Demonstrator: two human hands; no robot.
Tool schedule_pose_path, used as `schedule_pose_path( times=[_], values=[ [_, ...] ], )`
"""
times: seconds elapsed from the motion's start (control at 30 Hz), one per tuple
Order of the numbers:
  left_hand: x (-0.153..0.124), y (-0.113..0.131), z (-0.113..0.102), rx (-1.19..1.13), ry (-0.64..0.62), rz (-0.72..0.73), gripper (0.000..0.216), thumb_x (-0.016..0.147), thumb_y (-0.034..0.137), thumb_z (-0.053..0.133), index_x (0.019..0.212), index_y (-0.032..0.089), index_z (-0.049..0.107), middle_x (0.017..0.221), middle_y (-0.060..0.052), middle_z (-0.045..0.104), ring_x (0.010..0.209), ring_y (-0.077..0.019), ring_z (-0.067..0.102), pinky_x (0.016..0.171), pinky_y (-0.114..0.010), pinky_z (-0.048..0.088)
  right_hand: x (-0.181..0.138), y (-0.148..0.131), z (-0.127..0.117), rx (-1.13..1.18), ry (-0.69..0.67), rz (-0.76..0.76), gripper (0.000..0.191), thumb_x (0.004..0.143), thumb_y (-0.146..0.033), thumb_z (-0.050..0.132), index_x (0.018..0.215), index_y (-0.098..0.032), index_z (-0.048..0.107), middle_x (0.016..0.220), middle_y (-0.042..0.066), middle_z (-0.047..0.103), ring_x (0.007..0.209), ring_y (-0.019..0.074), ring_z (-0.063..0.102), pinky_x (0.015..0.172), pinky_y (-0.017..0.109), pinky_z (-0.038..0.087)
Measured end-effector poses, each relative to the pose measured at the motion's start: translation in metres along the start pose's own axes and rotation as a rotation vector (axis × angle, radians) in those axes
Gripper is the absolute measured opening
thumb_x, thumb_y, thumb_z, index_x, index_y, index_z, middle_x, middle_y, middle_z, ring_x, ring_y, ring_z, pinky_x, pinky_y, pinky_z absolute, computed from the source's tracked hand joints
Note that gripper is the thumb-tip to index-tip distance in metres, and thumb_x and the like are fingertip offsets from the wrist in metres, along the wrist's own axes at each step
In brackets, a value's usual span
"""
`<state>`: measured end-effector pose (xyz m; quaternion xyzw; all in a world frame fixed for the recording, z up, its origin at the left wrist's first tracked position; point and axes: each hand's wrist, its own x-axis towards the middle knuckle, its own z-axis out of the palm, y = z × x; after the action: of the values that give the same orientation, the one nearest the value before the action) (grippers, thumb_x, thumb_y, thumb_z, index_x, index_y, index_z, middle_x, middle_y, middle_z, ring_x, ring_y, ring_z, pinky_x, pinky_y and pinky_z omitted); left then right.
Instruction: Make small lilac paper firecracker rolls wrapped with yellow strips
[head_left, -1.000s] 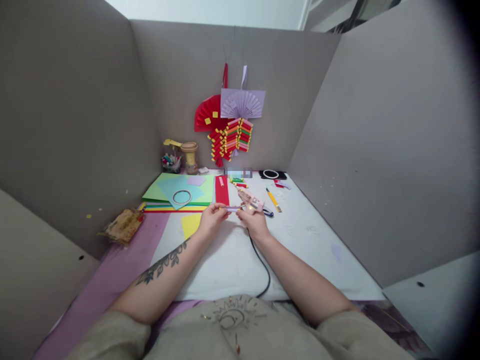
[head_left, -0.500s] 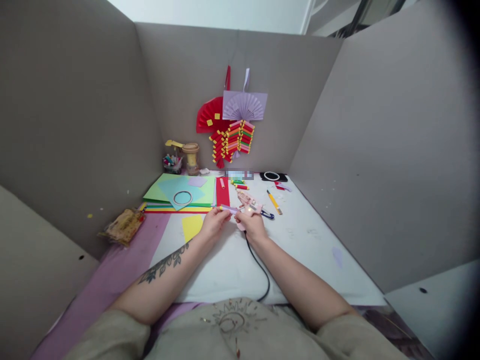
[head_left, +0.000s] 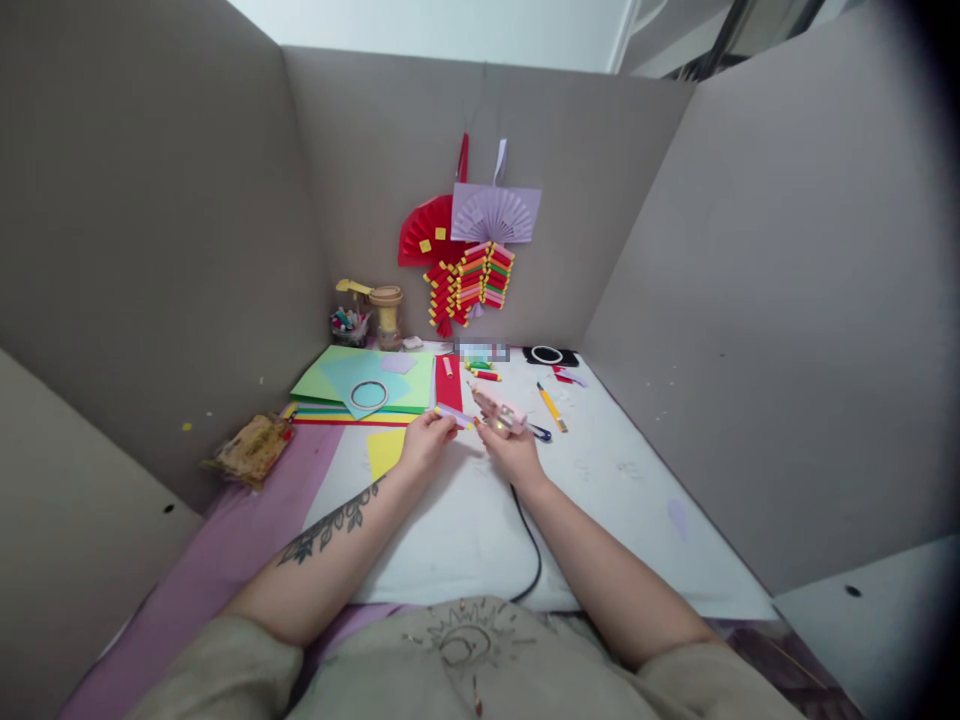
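My left hand [head_left: 429,440] pinches a small purple paper roll [head_left: 454,414] with yellow at its ends, held above the white table covering. Close beside it, my right hand [head_left: 516,455] is closed around a pink glue gun [head_left: 501,408], whose black cord [head_left: 531,525] trails down toward me. The gun's tip points away and to the left, apart from the roll. Past the hands lie a few finished-looking rolls, a green one [head_left: 478,365] and a red one [head_left: 487,377] with yellow ends. A pink roll [head_left: 448,367] rests on a red paper strip [head_left: 448,392].
Coloured paper sheets [head_left: 315,375] are stacked at left, with a ring [head_left: 369,395] on top. A yellow cutter [head_left: 552,407] and a black phone-like object [head_left: 574,357] lie at right. Paper fans [head_left: 424,228] with firecracker strings hang on the grey back panel [head_left: 375,130].
My right hand has moved slightly right, away from the purple roll, and the glue gun has turned in its grip. The roll now shows its yellow right end. The view has shifted slightly.
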<state>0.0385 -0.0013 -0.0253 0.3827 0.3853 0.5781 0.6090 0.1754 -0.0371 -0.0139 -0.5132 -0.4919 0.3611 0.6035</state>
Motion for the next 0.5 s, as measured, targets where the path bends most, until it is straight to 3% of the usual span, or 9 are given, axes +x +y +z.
schedule_pose_path(
  times=[0.1,0.2,0.33,0.5],
  values=[
    [0.0057,-0.0036,-0.0061,0.075,0.039,0.037,0.017,0.058,0.023,0.067,0.071,0.013,0.063,0.065,-0.001,0.063,0.058,-0.0102,0.054,0.060,-0.022,0.042,-0.0026,-0.0048,-0.0058,-0.260,-0.086,-0.170,0.023,0.068,-0.034,0.063,0.086,-0.019,0.065,0.082,0.004,0.064,0.075,0.0189,0.059,0.070,0.031,0.047],
    [0.0071,-0.0058,-0.0096,0.168,0.055,0.091,0.017,0.060,0.025,0.067,0.070,0.013,0.061,0.059,0.001,0.060,0.053,-0.0092,0.051,0.055,-0.021,0.039,-0.0029,-0.0042,-0.0054,-0.427,-0.179,-0.288,0.012,0.071,-0.030,0.061,0.077,-0.019,0.062,0.079,0.003,0.060,0.073,0.0171,0.058,0.070,0.030,0.045],
    [0.0040,-0.0036,-0.0089,0.229,0.042,0.123,0.020,0.058,0.025,0.068,0.073,0.014,0.061,0.064,0.000,0.063,0.058,-0.0114,0.055,0.059,-0.022,0.041,-0.0006,0.0015,-0.0030,-0.519,-0.218,-0.381,0.007,0.072,-0.027,0.059,0.071,-0.020,0.058,0.073,0.002,0.056,0.073,0.0180,0.055,0.066,0.029,0.044],
    [0.0004,0.0012,-0.0065,0.290,0.051,0.131,0.021,0.058,0.023,0.069,0.075,0.013,0.062,0.065,-0.001,0.064,0.061,-0.0128,0.057,0.060,-0.023,0.042,-0.0002,0.0028,-0.0036,-0.529,-0.234,-0.389,0.009,0.074,-0.028,0.059,0.071,-0.020,0.055,0.071,0.002,0.054,0.073,0.0182,0.054,0.064,0.028,0.042]
  ],
)
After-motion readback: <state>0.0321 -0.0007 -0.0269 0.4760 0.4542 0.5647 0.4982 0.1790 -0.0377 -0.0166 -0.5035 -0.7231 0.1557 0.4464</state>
